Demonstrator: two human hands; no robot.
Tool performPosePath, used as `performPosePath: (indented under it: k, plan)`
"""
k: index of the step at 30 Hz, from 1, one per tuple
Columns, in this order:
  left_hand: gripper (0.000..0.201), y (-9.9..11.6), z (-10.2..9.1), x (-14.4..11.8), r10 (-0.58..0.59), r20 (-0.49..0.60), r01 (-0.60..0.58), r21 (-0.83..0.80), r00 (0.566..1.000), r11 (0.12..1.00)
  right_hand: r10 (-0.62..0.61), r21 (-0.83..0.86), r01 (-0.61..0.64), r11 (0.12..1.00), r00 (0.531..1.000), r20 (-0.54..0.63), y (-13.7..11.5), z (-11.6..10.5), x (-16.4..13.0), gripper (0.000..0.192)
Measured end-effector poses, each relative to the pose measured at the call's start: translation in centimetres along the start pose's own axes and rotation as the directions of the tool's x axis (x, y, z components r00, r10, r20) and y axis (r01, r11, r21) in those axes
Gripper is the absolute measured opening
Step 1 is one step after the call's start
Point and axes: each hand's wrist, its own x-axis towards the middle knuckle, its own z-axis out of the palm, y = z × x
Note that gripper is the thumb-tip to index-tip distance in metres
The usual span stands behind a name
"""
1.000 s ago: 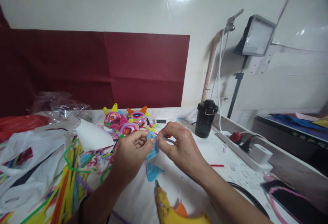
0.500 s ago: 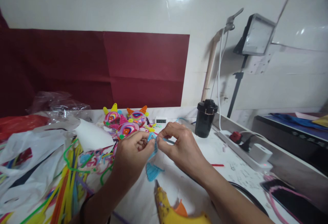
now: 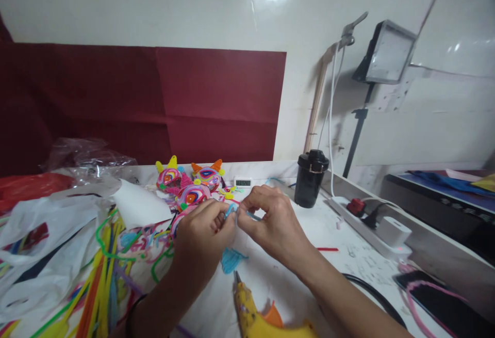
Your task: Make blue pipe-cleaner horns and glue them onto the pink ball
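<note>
In the middle of the head view, a light-blue pipe cleaner (image 3: 231, 210) is bent into a small shape between my two hands. My left hand (image 3: 204, 232) is closed, pinching it with thumb and fingertips. From the other side my right hand (image 3: 268, 216) pinches the same strip, a blue-grey length showing under its fingers. Below them on the table lies a blue fan-shaped piece (image 3: 232, 260), touched by neither hand. A yellow glue gun (image 3: 249, 309) rests nearest me, its nozzle pointing at that piece.
Colourful pipe-cleaner animal heads (image 3: 193, 193) stand behind my left hand. Loose pipe cleaners (image 3: 102, 276) and a white plastic bag (image 3: 46, 245) cover the left side. To the right are a black cup (image 3: 310, 179), a power strip (image 3: 371, 235) and a phone (image 3: 436, 296).
My left hand has rolled slightly, and less of the blue piece hangs below the fingers. My right hand stays nearly in place. The glue gun and fan-shaped piece have not moved.
</note>
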Motion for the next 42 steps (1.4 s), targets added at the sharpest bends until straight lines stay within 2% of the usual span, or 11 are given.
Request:
performPosePath:
  k: [6,9,11,13,14,17,20,23,29,39,42]
  plan:
    - [0.023,-0.2,1.2,-1.0,0.293,-0.068,-0.274,0.211,0.954,0.938,0.191,0.047,-0.194,0.980,0.979,0.066,-0.3,0.3,-0.1,0.013]
    - [0.024,-0.3,1.3,-1.0,0.319,-0.032,-0.303,0.230,0.947,0.925,0.325,0.083,-0.342,0.936,0.930,0.173,-0.1,0.1,-0.1,0.011]
    - [0.021,-0.4,1.1,-0.7,0.222,-0.012,-0.218,0.143,0.975,0.965,0.336,0.145,-0.381,0.913,0.905,0.260,0.2,-0.3,0.2,0.015]
    - [0.016,-0.5,0.7,-0.2,0.012,0.070,-0.009,-0.037,0.998,0.999,0.285,0.251,-0.386,0.888,0.889,0.358,0.6,-1.0,0.5,0.026]
    - [0.013,-0.6,0.5,0.1,-0.115,0.146,0.137,-0.150,0.983,0.979,0.255,0.312,-0.393,0.865,0.880,0.401,0.9,-1.3,0.7,0.030]
    - [0.010,-0.9,0.2,0.6,-0.361,0.402,0.520,-0.423,0.842,0.742,0.160,0.476,-0.403,0.782,0.867,0.471,1.6,-2.1,1.2,0.023]
    - [0.013,-1.0,0.2,0.9,-0.415,0.539,0.675,-0.503,0.733,0.540,0.082,0.528,-0.335,0.780,0.892,0.444,2.2,-2.2,1.3,0.012]
    - [0.012,-0.9,0.1,1.0,-0.419,0.592,0.722,-0.508,0.689,0.470,0.010,0.520,-0.241,0.820,0.913,0.408,2.6,-1.9,1.1,0.008]
    - [0.011,-0.5,-0.3,1.1,-0.422,0.620,0.749,-0.507,0.661,0.427,-0.019,0.515,-0.207,0.832,0.917,0.399,2.6,-1.8,1.1,0.008]
    - [0.014,0.1,-0.8,1.2,-0.389,0.579,0.691,-0.515,0.717,0.507,0.039,0.515,-0.273,0.812,0.907,0.419,2.4,-1.5,1.0,0.017]
    - [0.015,0.3,-1.3,1.3,-0.360,0.587,0.670,-0.480,0.725,0.567,0.055,0.526,-0.294,0.798,0.905,0.423,2.4,-1.5,1.0,0.020]
